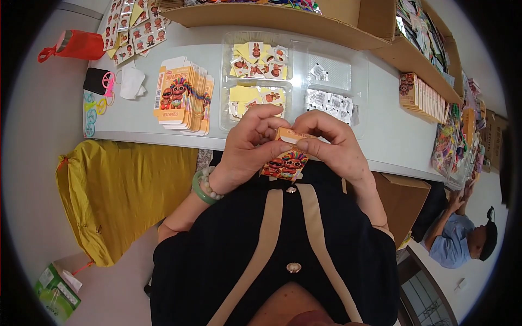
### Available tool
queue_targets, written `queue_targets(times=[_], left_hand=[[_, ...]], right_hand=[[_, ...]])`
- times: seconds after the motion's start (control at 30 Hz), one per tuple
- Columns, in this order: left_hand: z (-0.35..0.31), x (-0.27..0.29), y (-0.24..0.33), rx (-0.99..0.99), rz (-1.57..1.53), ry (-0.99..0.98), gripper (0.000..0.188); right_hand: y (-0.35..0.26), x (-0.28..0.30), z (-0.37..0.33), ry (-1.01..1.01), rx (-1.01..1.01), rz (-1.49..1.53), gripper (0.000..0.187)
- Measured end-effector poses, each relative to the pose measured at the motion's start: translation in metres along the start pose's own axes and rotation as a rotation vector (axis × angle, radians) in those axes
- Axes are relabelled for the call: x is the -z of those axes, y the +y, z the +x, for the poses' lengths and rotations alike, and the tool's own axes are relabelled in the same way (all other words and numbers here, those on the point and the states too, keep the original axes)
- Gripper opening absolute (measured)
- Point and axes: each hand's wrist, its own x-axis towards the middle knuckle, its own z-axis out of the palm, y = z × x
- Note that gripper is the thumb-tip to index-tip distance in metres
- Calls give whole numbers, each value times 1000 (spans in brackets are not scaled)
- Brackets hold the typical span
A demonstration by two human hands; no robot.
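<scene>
Head view: holding a small orange box [285,165] over the near edge of the table [389,119], clasping its left side in a half-curled left hand [244,142] and pinching its top with a half-curled right hand [334,144], probably steadying the flap [290,139] against springing back.

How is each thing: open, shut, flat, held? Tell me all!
Small orange box: held; can't tell if its top is shut
Left hand: closed on that box
Right hand: closed on it too
Orange cartons: flat, overlapping in a pile
Clear tray: open, stickers in it
Cardboard box: open-topped
Yellow cloth: hanging, creased
</scene>
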Motion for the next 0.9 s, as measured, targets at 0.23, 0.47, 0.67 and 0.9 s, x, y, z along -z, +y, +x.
queue_targets(times=[0.23, 0.47, 0.67, 0.9], left_hand=[[-3, 0, 11, 184, -63, -26, 59], [-7, 1, 6, 177, -30, -8, 50], [-9, 1, 4, 148, -4, -3, 46], [-10, 1, 6, 158, 142, -33, 41]], right_hand=[[-9, -10, -3, 115, -59, -27, 9], [-22, -13, -3, 120, 171, -475, 13], [-17, -13, -9, 144, 306, -579, 18], [-6, -6, -14, 130, 57, -267, 23]])
